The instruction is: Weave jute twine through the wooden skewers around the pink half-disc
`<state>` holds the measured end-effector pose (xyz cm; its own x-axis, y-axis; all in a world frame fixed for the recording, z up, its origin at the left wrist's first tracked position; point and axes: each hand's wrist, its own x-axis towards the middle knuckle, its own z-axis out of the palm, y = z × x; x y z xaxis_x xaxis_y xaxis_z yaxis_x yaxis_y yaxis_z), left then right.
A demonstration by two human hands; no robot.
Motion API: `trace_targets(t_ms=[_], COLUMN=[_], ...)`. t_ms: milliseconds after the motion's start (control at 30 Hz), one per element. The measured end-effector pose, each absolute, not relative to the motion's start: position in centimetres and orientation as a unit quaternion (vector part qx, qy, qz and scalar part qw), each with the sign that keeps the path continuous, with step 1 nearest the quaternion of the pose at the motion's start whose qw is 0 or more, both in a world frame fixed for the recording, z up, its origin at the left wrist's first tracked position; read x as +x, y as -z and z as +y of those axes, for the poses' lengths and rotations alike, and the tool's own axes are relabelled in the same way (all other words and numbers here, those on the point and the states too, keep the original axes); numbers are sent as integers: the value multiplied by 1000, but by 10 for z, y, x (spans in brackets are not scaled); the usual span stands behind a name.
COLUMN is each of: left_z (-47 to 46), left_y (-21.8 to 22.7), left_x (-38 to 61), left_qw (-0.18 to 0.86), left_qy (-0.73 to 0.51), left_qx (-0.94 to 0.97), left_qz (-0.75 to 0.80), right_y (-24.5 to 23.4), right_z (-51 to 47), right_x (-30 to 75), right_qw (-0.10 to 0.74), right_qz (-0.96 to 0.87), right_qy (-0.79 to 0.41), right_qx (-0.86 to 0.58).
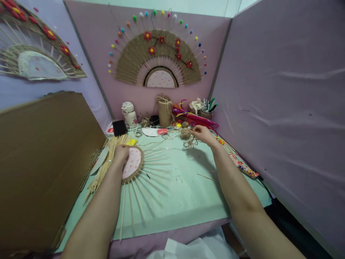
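Left hand (120, 154) lies flat, fingers spread, on the pink dotted half-round card (134, 162); right of it, right hand (201, 133) pinches tangled brown jute twine (185, 135).

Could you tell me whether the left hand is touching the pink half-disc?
Touching: the head view shows the left hand lying on the pink half-disc.
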<state>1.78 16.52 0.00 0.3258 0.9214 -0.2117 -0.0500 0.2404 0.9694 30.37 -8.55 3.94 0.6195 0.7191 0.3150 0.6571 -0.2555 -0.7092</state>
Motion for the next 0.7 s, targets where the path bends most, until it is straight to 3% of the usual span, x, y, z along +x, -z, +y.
trace_targets(t_ms=[133,300,367,433,533,700], left_z=[163,130,103,75,43,61], left_y=[-2,-32,-49,-62,-69,-74], left_x=[16,39,65,99,145,165], left_qw=[563,453,482,573,611,666], left_qy=[-416,-433,-387,-255,-164,-184], left_qx=[536,664,721,749,757,702], left_qz=[473,407,312,212,161,173], right_y=[-32,-30,-32,-33,-32,-18], right_z=[-86,-88,-87,-86,-85,-91], right_x=[297,291,288,284,281,306], right_qw=[443,433,450,473,511,519], right_qz=[-427,-475,-482,-484,-494,-430], right_qy=[60,0,-23,-45,-88,-43], right_qx=[-786,-766,-752,-735,-698,-737])
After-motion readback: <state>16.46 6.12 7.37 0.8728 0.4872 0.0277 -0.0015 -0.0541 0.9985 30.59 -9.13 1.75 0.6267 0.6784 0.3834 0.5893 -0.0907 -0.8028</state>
